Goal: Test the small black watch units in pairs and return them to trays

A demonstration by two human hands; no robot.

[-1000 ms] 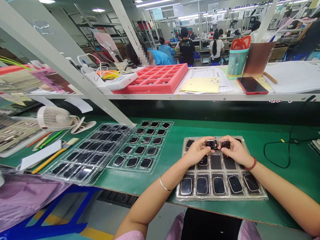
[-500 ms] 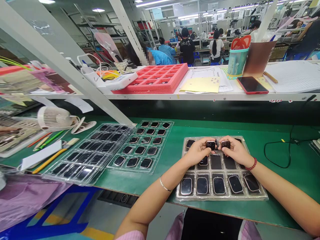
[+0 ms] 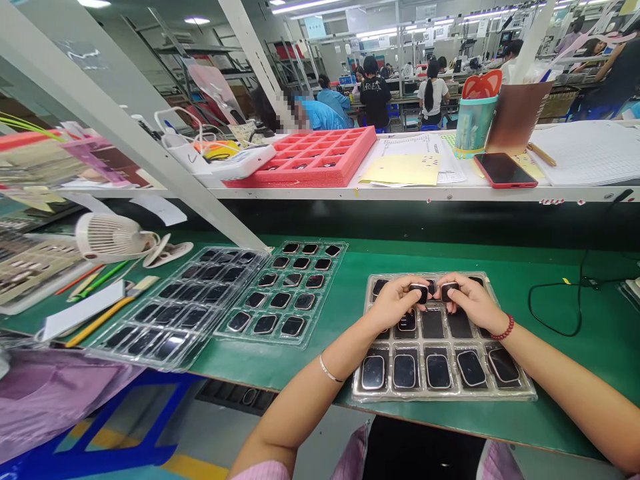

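My left hand (image 3: 398, 300) is closed on a smartwatch body (image 3: 419, 292), a small dark square with rounded corners. Another smartwatch body (image 3: 449, 291) is gripped in my right hand (image 3: 467, 301), close beside the first. Both hands are over the far rows of a clear plastic tray (image 3: 445, 396). Single watch bodies lie in its pockets, screens up, with a full row along the near side. In the middle row, one watch (image 3: 407, 322) shows small light marks on its screen, and two pockets beside it hold only dark flat bottoms. My hands hide part of the far pockets.
Left of my arms lie a clear tray of watches (image 3: 306, 340) and a stack of filled trays (image 3: 185, 363). Beyond them are a brush (image 3: 107, 317) and a white fan (image 3: 113, 238). A shelf (image 3: 400, 194) holds a red foam tray (image 3: 350, 157) and a phone (image 3: 505, 171). A cable (image 3: 580, 300) lies right.
The watch in my left hand has tilted and shifted slightly left. My right hand has turned its watch a little, and the two watches are slightly farther apart.
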